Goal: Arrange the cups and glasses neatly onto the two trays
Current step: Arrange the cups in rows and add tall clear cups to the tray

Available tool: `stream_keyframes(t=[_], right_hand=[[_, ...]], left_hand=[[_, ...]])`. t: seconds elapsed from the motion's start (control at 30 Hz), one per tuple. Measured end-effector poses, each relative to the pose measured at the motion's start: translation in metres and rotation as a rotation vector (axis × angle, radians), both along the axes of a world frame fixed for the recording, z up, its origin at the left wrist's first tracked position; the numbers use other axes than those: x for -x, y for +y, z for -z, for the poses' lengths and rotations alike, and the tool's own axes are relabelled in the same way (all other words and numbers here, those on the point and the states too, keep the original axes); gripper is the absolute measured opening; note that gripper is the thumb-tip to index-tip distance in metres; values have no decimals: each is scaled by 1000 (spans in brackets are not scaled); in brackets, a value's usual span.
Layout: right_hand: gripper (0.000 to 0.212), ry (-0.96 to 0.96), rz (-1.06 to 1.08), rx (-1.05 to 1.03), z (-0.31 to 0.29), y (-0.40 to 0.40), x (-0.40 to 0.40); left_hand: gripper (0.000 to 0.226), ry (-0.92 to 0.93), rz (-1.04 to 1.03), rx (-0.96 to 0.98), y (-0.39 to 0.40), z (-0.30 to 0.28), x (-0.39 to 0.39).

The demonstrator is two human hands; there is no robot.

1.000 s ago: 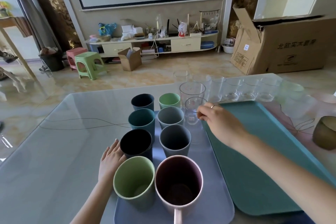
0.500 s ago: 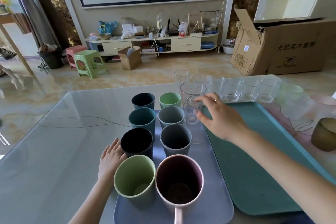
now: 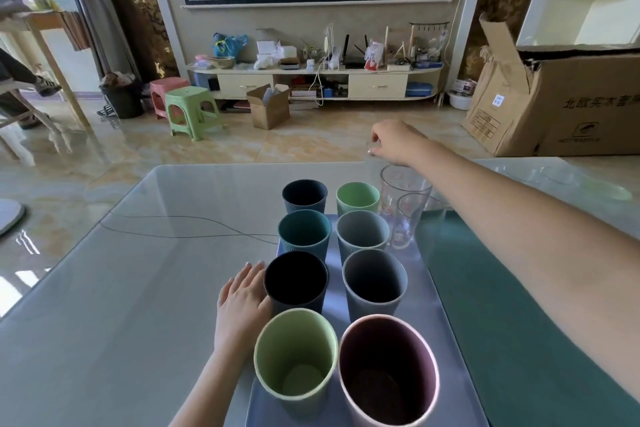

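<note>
1. A person stands at a glass-topped table [image 3: 138, 288] with two trays side by side; a lavender tray [image 3: 426, 295] on their left, a teal tray [image 3: 519, 340] on their right.
2. The lavender tray holds eight coloured cups in two tidy columns, from a dark blue cup [image 3: 304, 196] at the far end to a pale green cup [image 3: 296, 362] and a pink cup [image 3: 388, 374] nearest the person; two clear glasses [image 3: 405, 199] stand just beside the far cups, near the seam between the trays.
3. The right hand [image 3: 393, 142] is stretched out beyond those glasses, fingers curled downward, pinching what seems to be the rim of another clear glass; the glass is too transparent to be sure, so I cannot tell if it is truly gripped.
4. The left hand [image 3: 242, 302] lies flat and open on the table, holding nothing, touching a black cup [image 3: 296, 282].
5. To do this step well, I would judge: lift the glass straight up clear of its neighbours; carry it low; set it down upright in line with the others; keep the left hand bracing the tray.
</note>
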State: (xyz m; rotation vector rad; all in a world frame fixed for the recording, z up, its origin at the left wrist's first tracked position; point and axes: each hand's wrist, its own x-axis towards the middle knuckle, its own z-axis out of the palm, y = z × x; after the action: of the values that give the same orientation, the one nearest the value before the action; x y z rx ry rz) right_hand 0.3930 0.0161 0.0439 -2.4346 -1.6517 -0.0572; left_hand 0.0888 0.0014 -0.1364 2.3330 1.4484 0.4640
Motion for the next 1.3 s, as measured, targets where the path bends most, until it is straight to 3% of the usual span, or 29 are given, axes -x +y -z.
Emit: stream_keyframes(t=[0.3, 0.5, 0.6, 0.7, 0.93, 1.07, 1.3], right_hand=[[26, -123, 209, 186, 17, 33, -11], [17, -99, 200, 99, 16, 30, -11], [12, -76, 158, 40, 12, 23, -9], [10, -98, 99, -68, -6, 9, 2], [12, -191, -77, -249, -76, -64, 23], [9, -214, -137, -350, -110, -130, 33], [6, -207, -219, -376, -131, -238, 61]], left_hand=[[63, 11, -1, -27, 0, 3, 0], [68, 11, -16, -7, -2, 2, -3], [86, 11, -3, -7, -1, 3, -1], [87, 4, -6, -20, -1, 8, -1], [80, 74, 54, 3, 0, 7, 3], [96, 109, 87, 14, -5, 1, 8], [87, 243, 108, -32, -33, 4, 29]])
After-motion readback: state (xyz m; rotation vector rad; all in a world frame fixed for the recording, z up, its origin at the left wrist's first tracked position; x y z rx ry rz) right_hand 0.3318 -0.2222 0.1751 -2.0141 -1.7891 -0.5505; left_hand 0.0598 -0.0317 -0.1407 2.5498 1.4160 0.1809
